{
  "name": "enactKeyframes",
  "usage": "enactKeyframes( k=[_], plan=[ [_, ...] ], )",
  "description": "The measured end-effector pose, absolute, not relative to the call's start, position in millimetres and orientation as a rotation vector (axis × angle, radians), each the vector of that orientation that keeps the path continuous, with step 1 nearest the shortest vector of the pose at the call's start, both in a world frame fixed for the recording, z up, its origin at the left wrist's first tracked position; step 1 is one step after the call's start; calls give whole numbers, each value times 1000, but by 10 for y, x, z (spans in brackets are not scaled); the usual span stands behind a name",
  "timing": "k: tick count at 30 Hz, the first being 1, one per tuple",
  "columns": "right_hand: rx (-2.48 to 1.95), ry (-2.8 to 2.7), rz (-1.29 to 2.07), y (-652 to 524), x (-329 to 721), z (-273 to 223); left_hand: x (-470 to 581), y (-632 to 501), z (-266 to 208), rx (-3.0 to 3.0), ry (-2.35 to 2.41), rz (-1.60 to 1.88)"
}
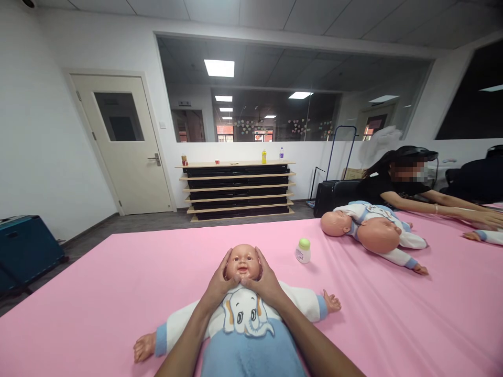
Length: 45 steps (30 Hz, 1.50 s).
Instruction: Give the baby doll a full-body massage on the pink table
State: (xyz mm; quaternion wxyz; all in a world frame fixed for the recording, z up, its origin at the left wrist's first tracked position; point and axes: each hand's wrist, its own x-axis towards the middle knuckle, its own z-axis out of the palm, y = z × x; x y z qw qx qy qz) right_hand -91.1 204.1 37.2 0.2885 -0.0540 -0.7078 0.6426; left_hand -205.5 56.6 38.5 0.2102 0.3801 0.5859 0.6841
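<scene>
A baby doll (243, 263) lies on its back on the pink sheet (94, 293), arms spread wide. It wears a white and blue outfit with an elephant on the chest. My left hand (220, 283) cups one side of the doll's head, and my right hand (265, 283) cups the other. Both thumbs meet under its chin, while the fingers run up along its cheeks. Parts of my fingertips are hidden behind the head. Just to the right of the doll's head stands a small clear bottle with a green cap (303, 251).
More baby dolls (377, 235) lie in a pile at the right of the table. Beyond them a person in black (393, 183) reaches across the sheet. Stacked boards with bottles on top (239, 191) stand against the wall. A teal suitcase (29, 251) is at the left.
</scene>
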Motion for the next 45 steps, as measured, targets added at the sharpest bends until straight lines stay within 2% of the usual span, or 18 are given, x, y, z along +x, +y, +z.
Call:
enactKeyframes(
  k=[13, 30, 38, 45],
  plan=[
    [-183, -1956, 1708, 2099, -924, 420, -1959, 555, 479, 977, 1471, 1942],
    [-128, -1912, 1743, 2062, -917, 335, -2069, 562, 381, 984, 1731, 1866],
    [-196, -1931, 1710, 2123, -960, 354, -1987, 551, 433, 1001, 1511, 1903],
    [-121, -1916, 1723, 2090, -935, 315, -1968, 539, 463, 968, 1539, 1929]
  ],
)
